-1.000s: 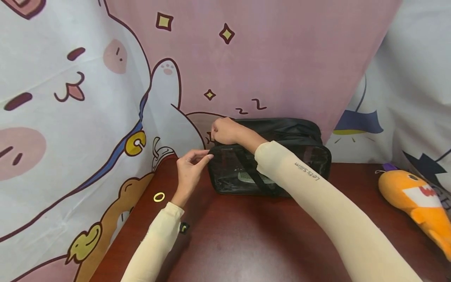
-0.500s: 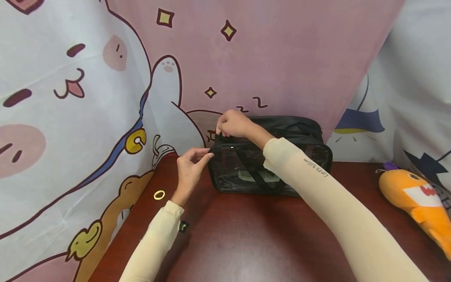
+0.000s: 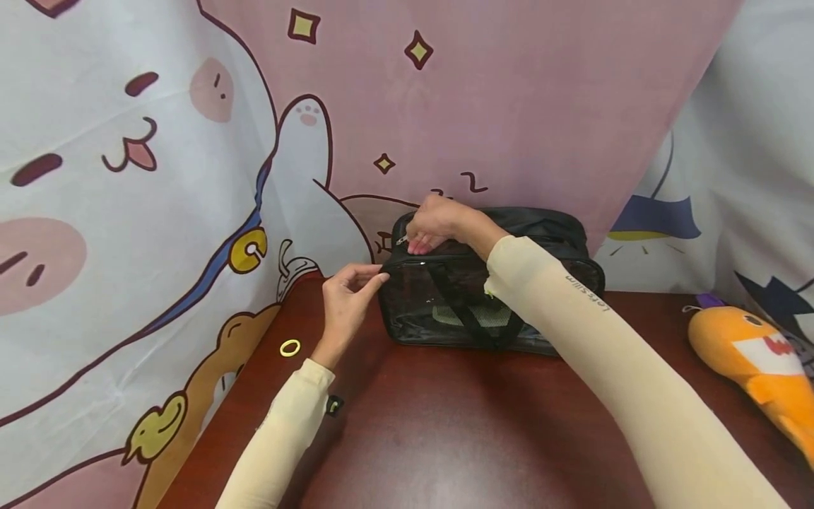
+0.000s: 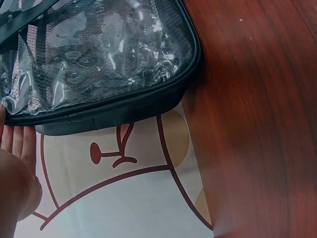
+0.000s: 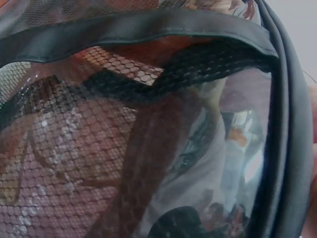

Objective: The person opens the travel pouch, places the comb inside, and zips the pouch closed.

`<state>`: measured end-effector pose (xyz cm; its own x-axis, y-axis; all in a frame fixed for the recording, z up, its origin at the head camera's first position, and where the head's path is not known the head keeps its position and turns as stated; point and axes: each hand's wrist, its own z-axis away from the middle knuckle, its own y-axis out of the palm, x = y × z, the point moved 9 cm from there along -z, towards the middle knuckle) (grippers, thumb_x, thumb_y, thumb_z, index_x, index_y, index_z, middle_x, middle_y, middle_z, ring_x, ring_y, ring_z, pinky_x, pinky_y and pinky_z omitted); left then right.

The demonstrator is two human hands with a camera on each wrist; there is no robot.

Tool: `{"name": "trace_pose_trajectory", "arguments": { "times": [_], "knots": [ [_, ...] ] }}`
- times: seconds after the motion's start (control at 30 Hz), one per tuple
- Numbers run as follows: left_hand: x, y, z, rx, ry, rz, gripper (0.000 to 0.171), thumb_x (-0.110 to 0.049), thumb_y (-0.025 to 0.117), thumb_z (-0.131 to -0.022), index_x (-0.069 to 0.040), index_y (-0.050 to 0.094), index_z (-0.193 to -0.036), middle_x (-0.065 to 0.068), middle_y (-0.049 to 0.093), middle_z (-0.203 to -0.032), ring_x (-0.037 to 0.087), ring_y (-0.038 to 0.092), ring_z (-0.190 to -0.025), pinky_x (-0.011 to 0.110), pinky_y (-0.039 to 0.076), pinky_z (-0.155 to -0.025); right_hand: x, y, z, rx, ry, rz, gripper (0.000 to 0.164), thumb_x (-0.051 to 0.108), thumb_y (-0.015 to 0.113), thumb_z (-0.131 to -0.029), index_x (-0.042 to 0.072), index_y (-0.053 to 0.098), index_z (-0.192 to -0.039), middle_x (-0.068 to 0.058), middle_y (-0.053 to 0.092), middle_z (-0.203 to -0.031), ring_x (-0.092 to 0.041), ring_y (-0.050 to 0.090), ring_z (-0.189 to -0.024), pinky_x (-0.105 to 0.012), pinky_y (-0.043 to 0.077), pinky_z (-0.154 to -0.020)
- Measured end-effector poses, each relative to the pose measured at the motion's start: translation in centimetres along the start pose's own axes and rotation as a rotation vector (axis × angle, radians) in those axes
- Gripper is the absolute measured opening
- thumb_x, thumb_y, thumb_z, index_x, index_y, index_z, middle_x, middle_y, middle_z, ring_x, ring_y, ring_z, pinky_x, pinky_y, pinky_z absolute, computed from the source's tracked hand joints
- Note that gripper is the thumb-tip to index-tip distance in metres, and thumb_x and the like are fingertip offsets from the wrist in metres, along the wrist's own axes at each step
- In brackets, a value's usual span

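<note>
A black-trimmed bag with clear plastic panels and mesh stands on the table against the backdrop. At its upper left front corner, my left hand pinches the edge between thumb and fingers. In the left wrist view, fingers of the left hand lie behind the bag's piping. My right hand is bent over the top of the bag, pinching a small silver zipper pull near the left end. The right wrist view is filled by the bag's clear panel, mesh and black strap.
A yellow ring lies on the brown table to the left. An orange shark plush lies at the right edge, with a purple item behind it. A printed cartoon cloth hangs behind and at both sides.
My right hand has moved rightward along the bag's top from the left corner, and the silver zipper pull now shows beside it. The left hand keeps its pinch at the corner.
</note>
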<state>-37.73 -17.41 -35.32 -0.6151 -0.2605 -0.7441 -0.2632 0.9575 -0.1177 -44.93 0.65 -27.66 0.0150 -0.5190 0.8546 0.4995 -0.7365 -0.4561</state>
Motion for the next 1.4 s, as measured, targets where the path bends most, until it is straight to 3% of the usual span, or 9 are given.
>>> {"name": "trace_pose_trajectory", "arguments": {
  "times": [0.33,0.67,0.87,1.07,1.2,1.4],
  "knots": [
    [-0.4,0.2,0.2,0.022,0.028,0.017,0.015,-0.021,0.088,-0.089,-0.012,0.083,-0.1,0.009,0.082,-0.097,0.01,0.077,-0.079,0.02,0.06,-0.073,-0.7,-0.3,-0.1,0.006,0.05,-0.055,0.015,0.007,0.055,-0.1,-0.001,0.065,-0.092,-0.004,0.068,-0.069,-0.012,0.063,-0.061,-0.022,0.054,-0.058],
    [-0.6,0.4,0.2,-0.001,0.016,-0.007,0.015,-0.008,0.088,-0.086,-0.005,0.082,-0.1,0.015,0.081,-0.095,0.004,0.075,-0.077,0.016,0.058,-0.071,0.0,-3.0,1.6,0.023,0.016,-0.056,0.017,0.01,0.054,-0.103,-0.001,0.066,-0.097,-0.002,0.069,-0.072,-0.012,0.063,-0.064,-0.023,0.055,-0.062],
    [-2.4,0.3,0.2,0.001,0.008,-0.011,0.014,-0.004,0.086,-0.087,0.001,0.081,-0.099,0.021,0.08,-0.095,0.002,0.073,-0.076,0.015,0.057,-0.071,0.2,-4.5,3.0,0.02,-0.005,-0.025,0.018,0.011,0.055,-0.103,-0.003,0.066,-0.101,-0.002,0.071,-0.074,-0.012,0.066,-0.066,-0.024,0.059,-0.066],
    [-3.6,0.2,0.3,0.008,0.039,-0.071,0.014,-0.005,0.086,-0.088,0.0,0.081,-0.1,0.019,0.08,-0.095,0.005,0.074,-0.077,0.013,0.056,-0.071,0.3,-5.3,4.0,0.025,-0.017,-0.006,0.019,0.011,0.055,-0.104,-0.004,0.067,-0.103,-0.002,0.071,-0.073,-0.012,0.066,-0.064,-0.025,0.059,-0.065],
    [-3.1,0.2,0.1,0.013,0.05,-0.076,0.014,-0.004,0.085,-0.088,0.0,0.081,-0.1,0.019,0.08,-0.094,0.009,0.074,-0.077,0.012,0.056,-0.07,0.3,-6.1,4.9,0.019,-0.017,0.033,0.02,0.012,0.056,-0.104,-0.004,0.067,-0.106,-0.002,0.071,-0.076,-0.012,0.066,-0.067,-0.025,0.057,-0.065],
    [-1.0,0.2,-0.2,0.019,0.047,-0.098,0.015,-0.013,0.087,-0.088,-0.008,0.083,-0.101,0.013,0.082,-0.095,0.015,0.076,-0.078,0.013,0.056,-0.07,-0.4,-7.6,5.9,0.033,-0.002,0.069,0.023,0.014,0.055,-0.105,-0.005,0.065,-0.112,0.0,0.072,-0.078,-0.011,0.066,-0.07,-0.025,0.055,-0.065]
  ]
}}
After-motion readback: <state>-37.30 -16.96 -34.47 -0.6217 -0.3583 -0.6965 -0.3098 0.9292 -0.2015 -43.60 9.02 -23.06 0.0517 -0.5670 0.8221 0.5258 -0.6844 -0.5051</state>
